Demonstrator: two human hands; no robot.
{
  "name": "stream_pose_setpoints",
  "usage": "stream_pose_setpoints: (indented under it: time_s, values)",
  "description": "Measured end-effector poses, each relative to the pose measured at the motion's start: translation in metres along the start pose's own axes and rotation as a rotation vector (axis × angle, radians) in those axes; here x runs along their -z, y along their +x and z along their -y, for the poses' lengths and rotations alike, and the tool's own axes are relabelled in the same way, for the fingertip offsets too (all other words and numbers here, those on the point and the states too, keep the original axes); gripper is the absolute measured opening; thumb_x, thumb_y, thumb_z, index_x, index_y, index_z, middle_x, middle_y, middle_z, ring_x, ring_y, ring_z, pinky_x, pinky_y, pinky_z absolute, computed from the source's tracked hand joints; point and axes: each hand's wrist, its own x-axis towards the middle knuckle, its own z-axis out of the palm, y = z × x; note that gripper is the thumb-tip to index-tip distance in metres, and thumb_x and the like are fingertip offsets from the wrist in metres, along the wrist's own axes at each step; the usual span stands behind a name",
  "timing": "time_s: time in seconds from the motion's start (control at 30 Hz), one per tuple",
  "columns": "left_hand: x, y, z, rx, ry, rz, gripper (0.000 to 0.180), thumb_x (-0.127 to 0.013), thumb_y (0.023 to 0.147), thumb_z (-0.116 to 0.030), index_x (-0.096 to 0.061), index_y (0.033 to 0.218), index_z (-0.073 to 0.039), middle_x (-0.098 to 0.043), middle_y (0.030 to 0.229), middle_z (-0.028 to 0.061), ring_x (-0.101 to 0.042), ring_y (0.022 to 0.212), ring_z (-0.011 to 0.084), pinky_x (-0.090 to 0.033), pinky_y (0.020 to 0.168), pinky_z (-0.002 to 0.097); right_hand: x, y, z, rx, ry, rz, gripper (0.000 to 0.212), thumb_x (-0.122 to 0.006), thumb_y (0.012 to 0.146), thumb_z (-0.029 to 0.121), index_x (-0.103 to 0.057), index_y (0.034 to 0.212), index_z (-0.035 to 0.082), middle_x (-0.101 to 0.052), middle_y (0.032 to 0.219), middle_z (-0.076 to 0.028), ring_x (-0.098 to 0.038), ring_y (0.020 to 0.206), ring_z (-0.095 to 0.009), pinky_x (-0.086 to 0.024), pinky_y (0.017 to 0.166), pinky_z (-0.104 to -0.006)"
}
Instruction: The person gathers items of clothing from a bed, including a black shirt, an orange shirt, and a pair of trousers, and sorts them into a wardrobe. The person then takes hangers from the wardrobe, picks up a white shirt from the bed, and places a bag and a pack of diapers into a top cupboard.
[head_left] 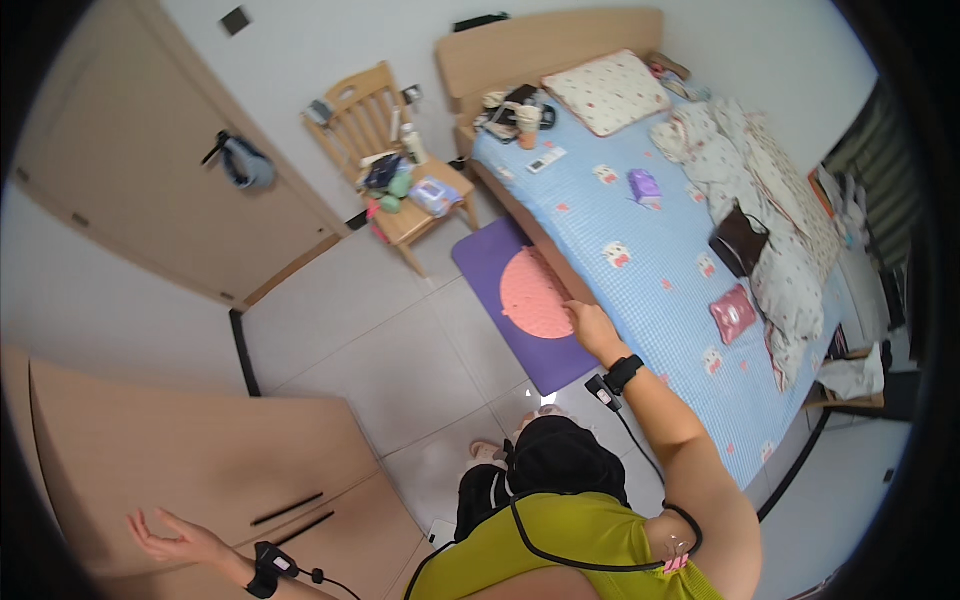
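My right hand (592, 328) reaches out beside the bed, fingers pinched at the rim of a round pink mat (538, 295) with small tabs on its edge. Below the pink mat in view lies a purple rectangular mat (545, 365) on the floor; whether the two touch, I cannot tell. My left hand (175, 537) is held out at the lower left with fingers apart and nothing in them, in front of the wooden wardrobe (200, 440).
The bed (640, 300) stands to the right, with a pillow (610, 92), a rumpled quilt (790, 270), a dark brown bag (740, 242), a pink pouch (733, 314) and a purple packet (645, 187). A wooden chair (450, 185) at the back holds several items. A door (150, 150) is at left.
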Motion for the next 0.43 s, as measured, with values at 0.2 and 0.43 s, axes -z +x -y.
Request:
stream_pose_setpoints:
  time_s: [0.2,0.43]
  values:
    - [-0.065,-0.047,-0.103,0.036,-0.227,0.281,0.032,-0.055,0.090,-0.022,-0.052,0.111,0.002,-0.053,0.121,0.0149,-0.044,0.117,0.0297,-0.030,0.097,0.0434,0.001,0.001,-0.169,-0.281,0.191,-0.153,0.028,-0.043,0.078,-0.003,-0.065,0.094,-0.001,-0.066,0.077,-0.015,-0.065,0.067,-0.021,-0.051,0.066,-0.0326]
    - [-0.097,-0.076,-0.299,0.187,-0.372,0.703,0.031,-0.058,0.089,-0.026,-0.054,0.113,-0.006,-0.042,0.132,0.0139,-0.037,0.124,0.0280,-0.024,0.102,0.0478,-0.020,0.127,-0.370,-0.509,0.336,-0.010,0.034,-0.069,0.071,0.019,-0.065,0.100,0.003,-0.067,0.079,-0.010,-0.064,0.071,-0.021,-0.050,0.066,-0.0319]
